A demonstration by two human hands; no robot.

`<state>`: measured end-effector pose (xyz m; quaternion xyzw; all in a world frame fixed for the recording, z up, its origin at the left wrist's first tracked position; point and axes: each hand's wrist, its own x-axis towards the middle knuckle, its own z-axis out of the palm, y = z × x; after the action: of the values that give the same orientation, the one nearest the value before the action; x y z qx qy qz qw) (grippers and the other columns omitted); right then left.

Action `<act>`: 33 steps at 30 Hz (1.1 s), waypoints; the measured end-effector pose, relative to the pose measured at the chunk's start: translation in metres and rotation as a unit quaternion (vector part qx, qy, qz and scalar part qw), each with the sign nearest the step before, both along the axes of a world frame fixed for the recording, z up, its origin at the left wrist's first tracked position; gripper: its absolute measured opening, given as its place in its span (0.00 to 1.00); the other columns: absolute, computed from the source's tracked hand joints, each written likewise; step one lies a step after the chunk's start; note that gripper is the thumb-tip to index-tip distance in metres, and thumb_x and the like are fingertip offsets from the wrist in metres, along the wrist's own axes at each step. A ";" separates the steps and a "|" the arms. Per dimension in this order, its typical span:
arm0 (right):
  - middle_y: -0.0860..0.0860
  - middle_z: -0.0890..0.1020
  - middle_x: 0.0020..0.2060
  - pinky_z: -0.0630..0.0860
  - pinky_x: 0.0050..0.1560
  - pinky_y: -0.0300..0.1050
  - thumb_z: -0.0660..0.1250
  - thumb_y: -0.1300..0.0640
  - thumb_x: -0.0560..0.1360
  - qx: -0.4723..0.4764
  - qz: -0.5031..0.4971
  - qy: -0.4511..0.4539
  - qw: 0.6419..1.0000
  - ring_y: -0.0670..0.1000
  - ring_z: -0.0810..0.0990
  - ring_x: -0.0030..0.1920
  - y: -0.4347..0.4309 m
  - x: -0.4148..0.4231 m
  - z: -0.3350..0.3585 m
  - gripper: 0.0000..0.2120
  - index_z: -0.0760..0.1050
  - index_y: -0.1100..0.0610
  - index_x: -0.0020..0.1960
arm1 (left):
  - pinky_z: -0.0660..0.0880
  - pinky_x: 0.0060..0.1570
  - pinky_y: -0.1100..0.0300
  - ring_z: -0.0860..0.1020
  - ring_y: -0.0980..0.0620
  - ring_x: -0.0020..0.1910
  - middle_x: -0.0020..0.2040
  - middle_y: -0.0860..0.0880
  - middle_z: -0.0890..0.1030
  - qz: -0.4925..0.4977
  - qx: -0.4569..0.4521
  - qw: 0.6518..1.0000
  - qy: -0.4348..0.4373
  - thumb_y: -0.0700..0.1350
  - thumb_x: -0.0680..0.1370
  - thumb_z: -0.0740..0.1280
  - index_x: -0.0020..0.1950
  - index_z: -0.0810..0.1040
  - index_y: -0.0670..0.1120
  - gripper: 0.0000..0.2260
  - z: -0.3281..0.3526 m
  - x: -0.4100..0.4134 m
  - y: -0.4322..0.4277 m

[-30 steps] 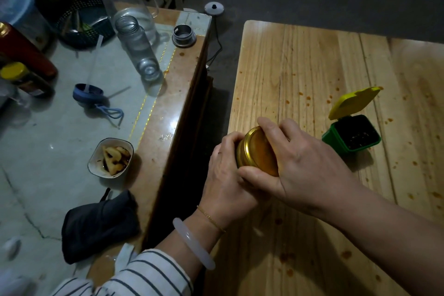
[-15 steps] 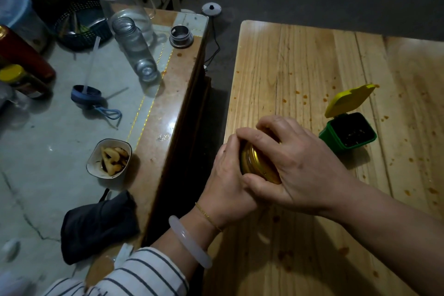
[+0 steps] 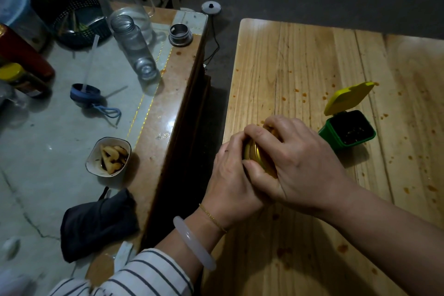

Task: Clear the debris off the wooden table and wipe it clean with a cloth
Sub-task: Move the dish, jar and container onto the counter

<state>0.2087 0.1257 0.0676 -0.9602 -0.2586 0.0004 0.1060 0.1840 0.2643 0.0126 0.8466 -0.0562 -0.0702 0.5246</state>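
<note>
Both hands hold a jar with a gold lid [image 3: 258,158] over the left edge of the wooden table [image 3: 300,67]. My left hand [image 3: 230,180] wraps the jar body, which is hidden. My right hand [image 3: 295,163] grips the gold lid from above, fingers curled over its rim. The tabletop is spotted with small orange-red stains. A small green bin [image 3: 346,132] with its yellow lid flipped up stands just right of my hands, dark scraps inside.
A second table [image 3: 153,113] stands to the left across a dark gap. It carries a small bowl of food [image 3: 109,156], a dark folded cloth [image 3: 96,221], a clear bottle [image 3: 134,48], a glass pitcher, a metal cap [image 3: 180,35], a dark basket and a blue strap lid.
My right hand has closed further over the gold lid and turned, covering more of it. The jar stays in the same place at the table's left edge.
</note>
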 end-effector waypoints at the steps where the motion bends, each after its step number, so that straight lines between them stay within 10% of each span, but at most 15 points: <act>1: 0.59 0.78 0.53 0.78 0.43 0.53 0.56 0.39 0.76 0.006 -0.007 0.002 1.000 0.58 0.77 0.48 0.001 -0.001 0.000 0.28 0.74 0.57 0.66 | 0.73 0.62 0.51 0.67 0.57 0.63 0.63 0.58 0.67 0.002 0.005 1.000 -0.001 0.54 0.64 0.76 0.70 0.58 0.55 0.40 0.000 0.000 -0.001; 13: 0.55 0.71 0.66 0.72 0.56 0.52 0.45 0.34 0.77 -0.019 -0.067 0.059 0.996 0.55 0.72 0.60 0.013 -0.009 -0.002 0.33 0.54 0.46 0.78 | 0.73 0.60 0.52 0.68 0.59 0.61 0.62 0.57 0.68 0.022 0.017 1.000 -0.003 0.57 0.63 0.75 0.68 0.59 0.56 0.38 -0.004 -0.009 -0.002; 24: 0.60 0.74 0.59 0.73 0.43 0.48 0.56 0.37 0.75 0.027 0.008 0.001 1.000 0.59 0.74 0.53 0.015 -0.004 -0.012 0.30 0.69 0.54 0.70 | 0.73 0.60 0.53 0.69 0.58 0.61 0.62 0.54 0.69 0.046 0.005 0.999 -0.010 0.59 0.62 0.72 0.69 0.58 0.57 0.39 -0.006 -0.006 0.014; 33: 0.53 0.66 0.64 0.74 0.48 0.47 0.53 0.31 0.74 0.027 -0.014 0.102 0.994 0.53 0.68 0.60 0.057 0.004 -0.018 0.33 0.55 0.43 0.75 | 0.74 0.57 0.53 0.71 0.56 0.60 0.61 0.54 0.71 0.097 0.015 0.995 -0.013 0.56 0.62 0.73 0.67 0.60 0.57 0.37 -0.024 -0.009 0.049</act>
<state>0.2126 0.1828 0.0496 -0.9555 -0.2325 0.0897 0.1578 0.1748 0.3132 -0.0115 0.8565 0.0200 -0.0088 0.5156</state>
